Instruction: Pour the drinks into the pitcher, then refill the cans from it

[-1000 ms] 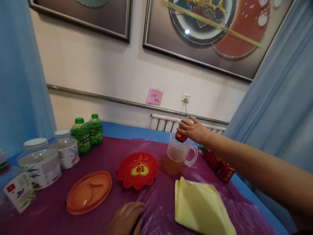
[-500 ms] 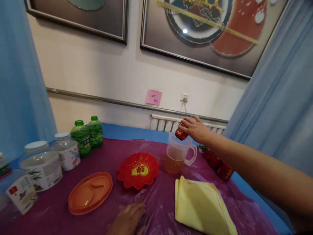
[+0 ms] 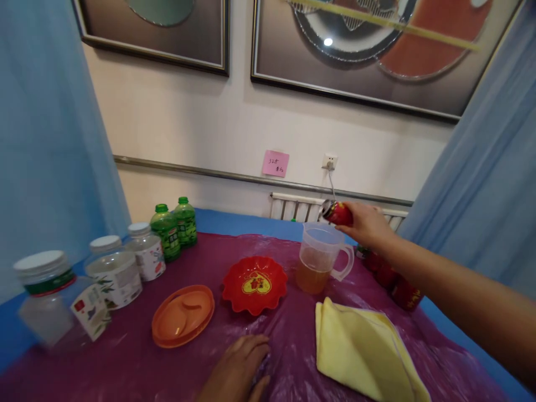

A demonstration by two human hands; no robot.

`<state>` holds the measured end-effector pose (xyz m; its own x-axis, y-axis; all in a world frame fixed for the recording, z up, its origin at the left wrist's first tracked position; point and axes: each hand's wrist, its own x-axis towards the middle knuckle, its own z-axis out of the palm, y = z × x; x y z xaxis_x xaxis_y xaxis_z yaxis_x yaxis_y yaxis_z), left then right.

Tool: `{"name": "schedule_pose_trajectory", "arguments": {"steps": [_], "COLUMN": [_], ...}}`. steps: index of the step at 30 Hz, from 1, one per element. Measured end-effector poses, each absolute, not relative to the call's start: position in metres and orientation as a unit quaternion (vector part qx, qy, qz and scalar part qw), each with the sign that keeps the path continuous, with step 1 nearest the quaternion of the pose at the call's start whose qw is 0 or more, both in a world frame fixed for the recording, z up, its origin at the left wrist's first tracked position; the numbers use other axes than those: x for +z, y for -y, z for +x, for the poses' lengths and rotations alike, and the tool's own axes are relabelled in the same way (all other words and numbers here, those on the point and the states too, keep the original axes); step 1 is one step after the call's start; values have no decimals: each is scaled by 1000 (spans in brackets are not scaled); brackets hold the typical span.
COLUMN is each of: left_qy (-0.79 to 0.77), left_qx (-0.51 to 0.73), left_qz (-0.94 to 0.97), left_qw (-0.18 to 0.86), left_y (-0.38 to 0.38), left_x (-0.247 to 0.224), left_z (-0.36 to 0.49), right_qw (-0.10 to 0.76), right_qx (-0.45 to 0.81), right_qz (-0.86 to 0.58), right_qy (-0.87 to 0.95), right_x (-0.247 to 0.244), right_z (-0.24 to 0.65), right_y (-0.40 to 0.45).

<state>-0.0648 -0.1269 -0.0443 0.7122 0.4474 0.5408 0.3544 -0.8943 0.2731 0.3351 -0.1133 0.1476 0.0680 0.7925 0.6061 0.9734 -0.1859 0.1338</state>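
My right hand [image 3: 367, 222] is closed around a red can [image 3: 337, 213], tilted on its side with its top toward the left. The can is above a clear plastic jug [image 3: 320, 248], which holds amber liquid in its lower part. My left hand [image 3: 239, 365] lies on the purple plastic cover with its fingers extended and nothing in it. Beyond it is a red scalloped plate [image 3: 272, 273], and an orange divided dish [image 3: 201, 307] sits to its left. A folded yellow cloth [image 3: 360, 346] lies in front of the jug.
Several clear jars with white lids [image 3: 115, 273] stand at the left, with two green bottles [image 3: 166, 231] behind them. More red cans [image 3: 407, 295] stand at the right under my forearm. The purple cover [image 3: 125, 363] has wrinkles. Blue curtains hang on both sides.
The red can has gone from tipped mouth-down over the jug to nearly horizontal, a little higher and toward the jug's right. The whole view has shifted slightly left.
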Motion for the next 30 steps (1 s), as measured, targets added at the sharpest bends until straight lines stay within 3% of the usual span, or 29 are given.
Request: {"name": "schedule_pose_trajectory", "arguments": {"steps": [4, 8, 11, 18, 20, 25, 30], "left_qy": [-257, -330, -344, -356, -395, -578, -647], "left_qx": [346, 393, 408, 372, 376, 346, 304], "left_qz": [894, 819, 763, 747, 747, 725, 692], "left_qw": [123, 256, 364, 421, 379, 146, 105], "left_y": [125, 119, 112, 90, 63, -55, -148], "left_x": [-27, 13, 38, 45, 48, 67, 63], "left_z": [-64, -49, -35, -34, -39, -47, -52], "right_qw": [425, 548, 555, 536, 549, 526, 445], "right_qx": [-195, 57, 209, 250, 218, 185, 210], "right_qz": [-701, -593, -522, -508, -508, -494, -435], "right_qy": [539, 587, 613, 626, 627, 667, 754], "right_x": [133, 83, 42, -18, -32, -49, -63], "right_z": [304, 227, 170, 131, 132, 136, 136], "right_y": [134, 155, 163, 152, 149, 152, 143]}}
